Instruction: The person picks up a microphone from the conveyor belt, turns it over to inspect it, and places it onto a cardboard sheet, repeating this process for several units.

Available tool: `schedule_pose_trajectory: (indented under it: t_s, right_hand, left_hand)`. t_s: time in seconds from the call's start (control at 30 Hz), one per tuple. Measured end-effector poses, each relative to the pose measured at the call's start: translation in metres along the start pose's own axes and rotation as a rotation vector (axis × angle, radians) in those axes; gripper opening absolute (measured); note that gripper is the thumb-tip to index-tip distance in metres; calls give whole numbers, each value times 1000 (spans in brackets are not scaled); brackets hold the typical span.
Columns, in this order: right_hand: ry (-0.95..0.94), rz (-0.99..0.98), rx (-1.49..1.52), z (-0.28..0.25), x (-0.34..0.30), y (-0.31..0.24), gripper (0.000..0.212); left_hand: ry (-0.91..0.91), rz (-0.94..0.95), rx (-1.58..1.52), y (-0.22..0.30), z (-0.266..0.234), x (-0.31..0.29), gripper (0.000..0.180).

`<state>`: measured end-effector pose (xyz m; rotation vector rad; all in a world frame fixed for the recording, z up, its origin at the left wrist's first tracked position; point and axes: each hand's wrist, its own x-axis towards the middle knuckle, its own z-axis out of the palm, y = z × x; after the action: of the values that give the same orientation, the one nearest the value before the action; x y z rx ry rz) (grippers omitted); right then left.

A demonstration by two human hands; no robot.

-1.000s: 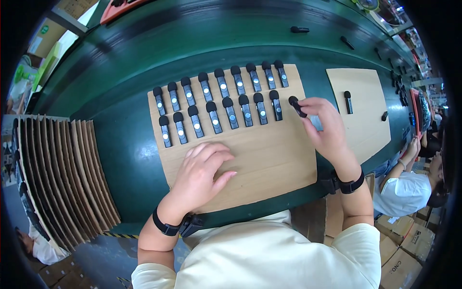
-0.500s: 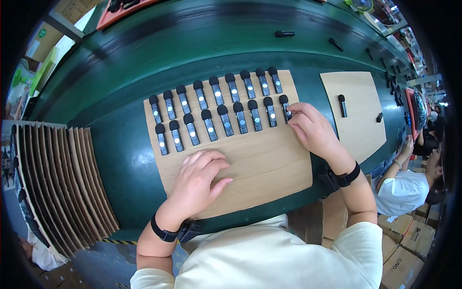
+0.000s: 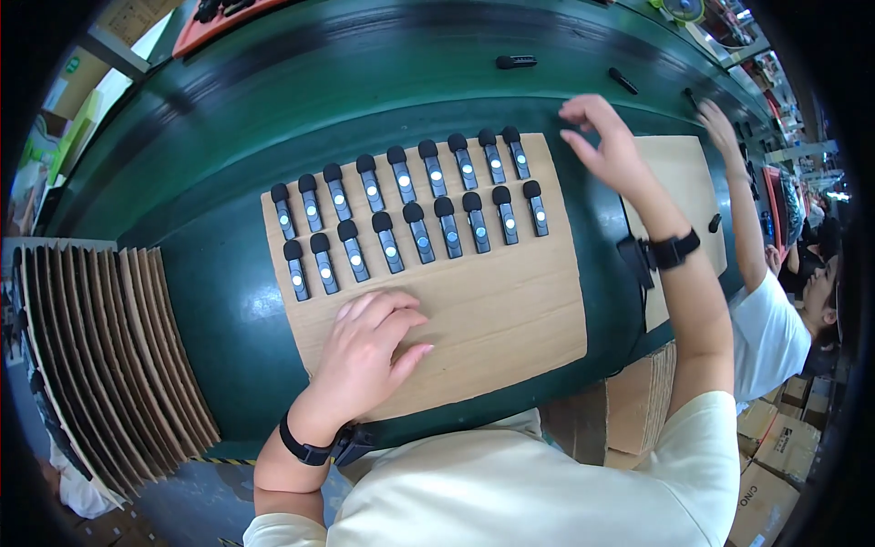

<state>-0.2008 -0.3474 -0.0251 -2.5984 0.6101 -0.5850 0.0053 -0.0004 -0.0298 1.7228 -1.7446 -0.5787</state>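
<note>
Two rows of small black wireless microphones [image 3: 422, 242] with foam tops lie on a brown cardboard sheet [image 3: 492, 314] in front of me. Each has a pale round spot on its body. My left hand [image 3: 369, 351] rests on the sheet below the rows, fingers loosely bent and apart, holding nothing. Raised past the sheet's far right corner, my right hand [image 3: 602, 141] is empty, with thumb and fingers apart. Beyond it, a single microphone [image 3: 517, 62] and another microphone [image 3: 623, 80] lie on the green far strip [image 3: 383, 64].
Cardboard sheets [image 3: 118, 356] stand on edge in a row at my left. A second cardboard sheet [image 3: 679, 164] lies at the right, partly behind my right arm. A co-worker's hand [image 3: 718, 128] reaches over the far strip. A red tray [image 3: 214, 32] sits at the far left.
My right hand has let go of the last microphone in the near row and moved up and right. Microphones on the far strip have shifted left. The co-worker's arm has stretched forward.
</note>
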Motion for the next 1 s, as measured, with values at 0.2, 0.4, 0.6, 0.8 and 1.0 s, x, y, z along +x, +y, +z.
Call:
schedule_pose_trajectory:
  t_s: [0.2,0.4,0.6,0.8,1.0]
  right_hand:
    - [10,20,-211,25,76,52,31]
    - [3,-23,-462,36,112,70,29]
    - [-75,282,148,17,91,23,25]
    - [-61,168,642,17,-5,-128,27]
    - [-37,-45,675,40,-56,-212,28]
  left_hand:
    - [-5,-14,-1,-3,-1,-1,27]
    - [-8,-21,-30,-3,1,0,27]
    - [5,18,-13,-6,2,-3,27]
    - [160,-56,-265,0,-5,-11,32]
    - [464,104,-703,17,-14,-14,31]
